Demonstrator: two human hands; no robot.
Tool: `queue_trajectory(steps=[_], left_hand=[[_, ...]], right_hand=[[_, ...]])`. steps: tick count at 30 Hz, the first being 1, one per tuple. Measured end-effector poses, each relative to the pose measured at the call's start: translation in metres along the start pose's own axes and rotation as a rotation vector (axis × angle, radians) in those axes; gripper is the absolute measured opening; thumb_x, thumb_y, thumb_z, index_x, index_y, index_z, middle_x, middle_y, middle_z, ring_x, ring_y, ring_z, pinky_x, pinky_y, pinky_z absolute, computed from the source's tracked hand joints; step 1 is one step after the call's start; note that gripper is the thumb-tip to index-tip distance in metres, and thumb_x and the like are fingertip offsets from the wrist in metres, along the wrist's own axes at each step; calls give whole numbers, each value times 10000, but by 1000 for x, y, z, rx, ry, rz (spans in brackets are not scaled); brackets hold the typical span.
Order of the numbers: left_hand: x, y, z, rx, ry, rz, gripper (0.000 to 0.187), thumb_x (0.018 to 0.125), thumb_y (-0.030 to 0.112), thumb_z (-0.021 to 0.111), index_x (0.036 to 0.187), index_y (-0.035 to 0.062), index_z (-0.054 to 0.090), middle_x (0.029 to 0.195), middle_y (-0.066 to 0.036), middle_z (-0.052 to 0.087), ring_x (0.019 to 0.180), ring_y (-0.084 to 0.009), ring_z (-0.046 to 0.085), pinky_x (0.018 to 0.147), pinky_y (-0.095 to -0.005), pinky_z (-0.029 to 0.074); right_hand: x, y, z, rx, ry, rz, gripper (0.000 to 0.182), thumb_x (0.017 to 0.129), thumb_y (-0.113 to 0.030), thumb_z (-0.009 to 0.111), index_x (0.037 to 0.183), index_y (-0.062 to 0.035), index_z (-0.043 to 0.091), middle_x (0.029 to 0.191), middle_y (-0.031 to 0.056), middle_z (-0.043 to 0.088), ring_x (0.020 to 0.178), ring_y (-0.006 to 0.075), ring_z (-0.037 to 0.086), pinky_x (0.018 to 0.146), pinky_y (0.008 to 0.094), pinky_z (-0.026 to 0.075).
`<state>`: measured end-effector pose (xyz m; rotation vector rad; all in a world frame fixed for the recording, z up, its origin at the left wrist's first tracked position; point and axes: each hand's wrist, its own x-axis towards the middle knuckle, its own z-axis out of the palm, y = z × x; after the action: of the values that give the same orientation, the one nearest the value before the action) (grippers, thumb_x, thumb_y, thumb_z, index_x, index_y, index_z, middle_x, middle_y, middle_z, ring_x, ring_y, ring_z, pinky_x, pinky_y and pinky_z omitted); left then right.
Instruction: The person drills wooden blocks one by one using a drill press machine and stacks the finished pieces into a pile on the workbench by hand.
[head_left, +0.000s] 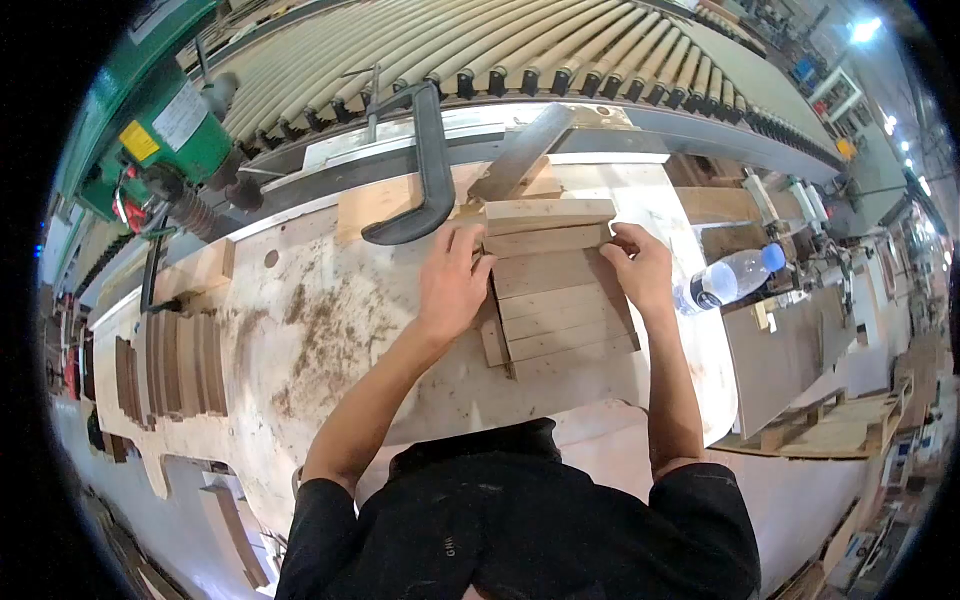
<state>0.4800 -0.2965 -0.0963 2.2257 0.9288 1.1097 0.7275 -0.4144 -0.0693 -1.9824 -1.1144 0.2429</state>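
Note:
Several short wooden blocks [565, 310] lie side by side in a row in front of me on the worktable. At the far end of the row, a wooden block [548, 239] spans between my two hands. My left hand [452, 280] grips its left end with curled fingers. My right hand [642, 265] pinches its right end between thumb and fingers. Just beyond it lies another light block [550, 210]. A narrow wooden strip [493, 335] runs along the left side of the row.
Sawdust marks the worktable [400, 380]. A black C-clamp [432, 170] and a metal plate [525, 150] stand behind the blocks. A water bottle [735, 278] lies at the right. Stacked wooden pieces [180, 365] stand at the left, below a green machine [180, 130]. A roller conveyor [480, 50] runs behind.

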Motion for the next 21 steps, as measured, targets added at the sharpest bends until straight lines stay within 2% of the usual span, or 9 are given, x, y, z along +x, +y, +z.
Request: queue_trajectory(steps=[8,11,14,17,18,21], left_hand=[[2,0,6,-43,-5,-51,437,828,96,695,1228,61,523,988,-171,600,903,-372,605,779,-467,485],[5,3,3,-54,-64,-112,552,788,111,744,1276,32,499,1086,-172,604,974,-318,612,869,-418,488],[11,6,0,78,-4,-70,747,768,139,770,1404,10,401,1245,-214,566,1142,-348,568,988,-430,446],[23,-7,-4,-78,-138,-16,931,748,141,782,1505,-5,260,1420,-245,468,1313,-372,474,1101,-424,373],[27,-8,-5,-135,-205,-56,952,746,136,779,1517,-2,238,1448,-247,444,1344,-367,447,1117,-419,358],[39,-4,-13,-260,-357,-142,986,744,130,772,1538,8,202,1500,-245,407,1408,-354,394,1146,-410,331]], right_hand=[[9,11,4,75,2,-62,362,785,-93,758,1125,6,686,891,126,727,744,187,675,735,316,544],[10,6,-5,115,-114,25,510,761,-95,779,1241,-8,629,1033,147,712,789,193,675,741,310,547],[22,15,-12,111,-239,-31,788,724,-115,821,1425,-43,469,1276,171,619,986,240,662,819,347,539],[40,28,-17,247,-376,-182,1001,693,-141,857,1528,-86,306,1438,169,494,1189,300,578,921,398,504],[45,31,-19,291,-450,-178,1058,691,-154,866,1553,-115,255,1471,177,457,1270,336,517,997,435,460],[53,30,-23,332,-572,-151,1083,678,-278,890,1560,-145,276,1530,169,387,1384,350,405,1073,445,420]])
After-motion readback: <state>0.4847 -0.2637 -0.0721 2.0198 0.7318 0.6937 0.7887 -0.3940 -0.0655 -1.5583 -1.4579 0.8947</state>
